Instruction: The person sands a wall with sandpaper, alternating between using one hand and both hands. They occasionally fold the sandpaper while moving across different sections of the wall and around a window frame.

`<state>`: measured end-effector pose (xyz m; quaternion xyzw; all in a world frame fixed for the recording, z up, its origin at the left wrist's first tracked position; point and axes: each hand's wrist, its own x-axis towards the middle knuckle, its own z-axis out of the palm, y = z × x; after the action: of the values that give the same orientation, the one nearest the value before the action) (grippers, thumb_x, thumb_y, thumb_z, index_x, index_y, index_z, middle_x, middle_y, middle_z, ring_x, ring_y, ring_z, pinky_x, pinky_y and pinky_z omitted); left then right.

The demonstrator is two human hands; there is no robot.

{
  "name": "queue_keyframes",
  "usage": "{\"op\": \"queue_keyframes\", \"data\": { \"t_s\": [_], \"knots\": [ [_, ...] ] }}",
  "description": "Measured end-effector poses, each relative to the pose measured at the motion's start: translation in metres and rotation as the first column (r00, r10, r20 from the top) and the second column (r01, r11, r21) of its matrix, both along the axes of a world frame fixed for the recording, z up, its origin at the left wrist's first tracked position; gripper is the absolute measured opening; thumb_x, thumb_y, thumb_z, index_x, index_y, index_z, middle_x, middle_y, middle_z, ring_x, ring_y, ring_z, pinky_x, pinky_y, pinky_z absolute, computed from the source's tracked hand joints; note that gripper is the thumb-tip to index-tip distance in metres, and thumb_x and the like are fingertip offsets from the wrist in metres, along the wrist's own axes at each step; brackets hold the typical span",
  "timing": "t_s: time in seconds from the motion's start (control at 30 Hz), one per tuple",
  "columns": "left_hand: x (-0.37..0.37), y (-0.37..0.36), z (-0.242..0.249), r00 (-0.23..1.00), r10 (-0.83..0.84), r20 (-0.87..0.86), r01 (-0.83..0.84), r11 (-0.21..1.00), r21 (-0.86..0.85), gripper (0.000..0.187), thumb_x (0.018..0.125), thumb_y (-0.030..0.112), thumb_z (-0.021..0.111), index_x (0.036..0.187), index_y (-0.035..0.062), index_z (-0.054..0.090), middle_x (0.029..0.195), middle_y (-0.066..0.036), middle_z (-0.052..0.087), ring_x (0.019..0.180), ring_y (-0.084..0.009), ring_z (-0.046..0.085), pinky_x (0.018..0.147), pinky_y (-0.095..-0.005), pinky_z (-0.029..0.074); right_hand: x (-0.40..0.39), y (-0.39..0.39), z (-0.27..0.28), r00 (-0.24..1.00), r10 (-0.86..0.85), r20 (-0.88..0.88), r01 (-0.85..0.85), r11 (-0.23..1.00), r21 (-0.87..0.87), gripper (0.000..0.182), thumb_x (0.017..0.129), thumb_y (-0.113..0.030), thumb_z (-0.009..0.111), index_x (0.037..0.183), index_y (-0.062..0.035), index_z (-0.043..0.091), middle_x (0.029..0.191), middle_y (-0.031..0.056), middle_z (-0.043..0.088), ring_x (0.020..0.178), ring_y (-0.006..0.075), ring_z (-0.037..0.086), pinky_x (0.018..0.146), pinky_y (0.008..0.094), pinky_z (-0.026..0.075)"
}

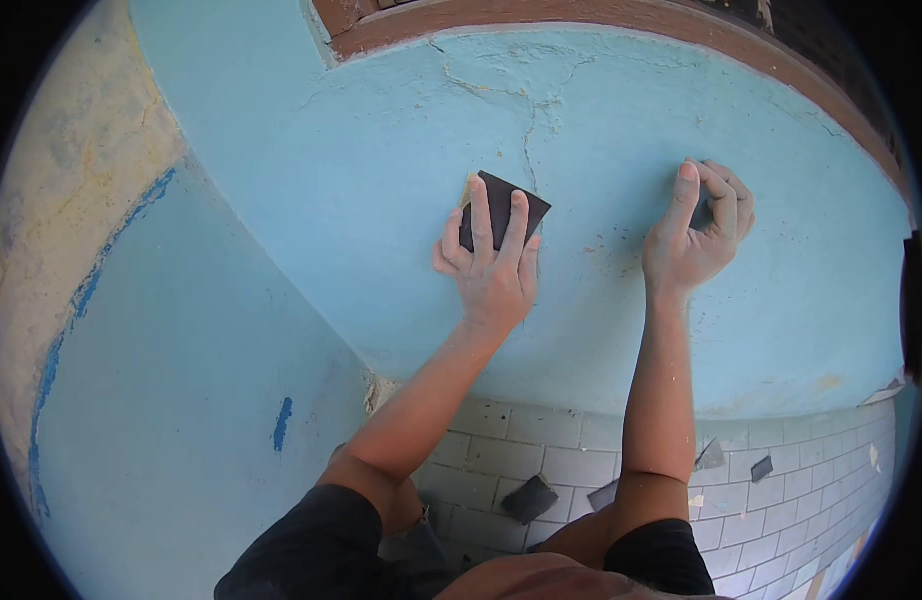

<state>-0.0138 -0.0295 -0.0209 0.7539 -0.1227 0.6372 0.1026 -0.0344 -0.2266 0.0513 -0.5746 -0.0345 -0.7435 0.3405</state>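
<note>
My left hand [493,262] presses a dark sheet of sandpaper [526,205] against the light blue wall [381,180]. Its fingers lie over the sheet, and a tan edge shows at the sheet's upper left. Dust whitens the fingers. To the right, my right hand [693,228] is by the same wall, its fingers curled in toward the thumb. I see nothing held in that hand, and a shaded gap shows inside the curl. Cracks [529,105] run down the wall just above the sandpaper.
A brown wooden frame [541,18] borders the wall's top. At left, another blue wall [201,350] meets it at a corner, with bare yellowish plaster [71,150] and darker blue paint streaks. Below, dark scraps [529,499] lie on the grey tiles [581,467].
</note>
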Motion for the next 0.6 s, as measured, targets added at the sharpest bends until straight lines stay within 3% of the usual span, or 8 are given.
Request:
{"op": "queue_keyframes", "data": {
  "t_s": [0.1, 0.17, 0.3, 0.37, 0.47, 0.53, 0.6],
  "knots": [
    [0.012, 0.0, 0.022, 1.0, -0.004, 0.025, 0.002, 0.998, 0.061, 0.049, 0.1, 0.035, 0.06, 0.147, 0.0225, 0.061, 0.166, -0.022, 0.034, 0.134, -0.038, 0.03, 0.105, -0.0561, 0.021, 0.003, 0.001, -0.001, 1.0, -0.006, 0.005, 0.006, 1.0, 0.003, 0.018, 0.097, -0.03, 0.075, 0.096, -0.0126, 0.075, 0.11, 0.0053, 0.065, 0.112, 0.0232, 0.05, 0.095, 0.0386, 0.04],
    [0.017, -0.005, 0.049, 0.997, -0.032, 0.076, 0.036, 0.998, -0.058, 0.048, 0.102, 0.038, 0.056, 0.148, 0.0244, 0.06, 0.167, -0.021, 0.031, 0.134, -0.0378, 0.03, 0.104, -0.0564, 0.021, 0.001, 0.003, 0.002, 1.0, 0.0, 0.001, 0.0, 1.0, 0.024, 0.018, 0.097, -0.03, 0.074, 0.095, -0.0125, 0.076, 0.112, 0.0056, 0.065, 0.111, 0.0234, 0.05, 0.095, 0.0384, 0.04],
    [-0.003, -0.008, -0.006, 0.997, -0.006, -0.071, 0.004, 1.0, -0.022, 0.052, 0.098, 0.033, 0.063, 0.149, 0.0246, 0.059, 0.168, -0.024, 0.026, 0.133, -0.0401, 0.03, 0.103, -0.0583, 0.021, 0.003, 0.002, -0.002, 1.0, -0.006, -0.009, 0.006, 1.0, 0.015, 0.019, 0.097, -0.03, 0.074, 0.094, -0.012, 0.076, 0.115, 0.0065, 0.063, 0.111, 0.0241, 0.049, 0.095, 0.0388, 0.04],
    [0.004, -0.005, -0.016, 0.998, -0.024, -0.055, 0.022, 0.999, -0.041, 0.052, 0.098, 0.034, 0.063, 0.149, 0.0236, 0.059, 0.168, -0.025, 0.026, 0.133, -0.0398, 0.03, 0.103, -0.0577, 0.021, 0.005, 0.002, -0.005, 0.999, -0.036, -0.001, 0.036, 0.999, -0.012, 0.019, 0.096, -0.03, 0.075, 0.093, -0.012, 0.076, 0.115, 0.0064, 0.064, 0.112, 0.0243, 0.049, 0.095, 0.0387, 0.039],
    [0.009, -0.007, 0.015, 0.998, -0.068, 0.008, 0.068, 0.998, -0.003, 0.052, 0.099, 0.036, 0.061, 0.149, 0.0219, 0.059, 0.168, -0.026, 0.025, 0.133, -0.0393, 0.031, 0.104, -0.0567, 0.021, 0.008, 0.001, -0.004, 0.997, -0.076, 0.018, 0.076, 0.996, -0.036, 0.018, 0.096, -0.03, 0.075, 0.092, -0.0125, 0.076, 0.115, 0.0064, 0.063, 0.111, 0.0245, 0.048, 0.095, 0.0385, 0.039],
    [0.007, -0.012, 0.037, 0.997, -0.067, 0.031, 0.068, 0.996, -0.066, 0.054, 0.097, 0.029, 0.064, 0.149, 0.0127, 0.058, 0.167, -0.031, 0.022, 0.133, -0.0428, 0.029, 0.107, -0.0584, 0.018, 0.009, 0.001, -0.005, 0.997, -0.08, 0.022, 0.08, 0.996, -0.037, 0.017, 0.095, -0.03, 0.075, 0.092, -0.0129, 0.076, 0.115, 0.0065, 0.063, 0.111, 0.0245, 0.048, 0.095, 0.0384, 0.039],
    [0.0, -0.015, 0.012, 0.997, -0.057, -0.044, 0.053, 0.995, -0.08, 0.054, 0.098, 0.028, 0.064, 0.149, 0.0114, 0.057, 0.167, -0.031, 0.022, 0.132, -0.043, 0.031, 0.107, -0.0579, 0.019, 0.009, 0.004, -0.005, 0.992, -0.12, 0.043, 0.122, 0.991, -0.051, 0.016, 0.094, -0.028, 0.076, 0.091, -0.0126, 0.075, 0.115, 0.0064, 0.063, 0.109, 0.024, 0.048, 0.093, 0.0376, 0.038]
  ]
}}
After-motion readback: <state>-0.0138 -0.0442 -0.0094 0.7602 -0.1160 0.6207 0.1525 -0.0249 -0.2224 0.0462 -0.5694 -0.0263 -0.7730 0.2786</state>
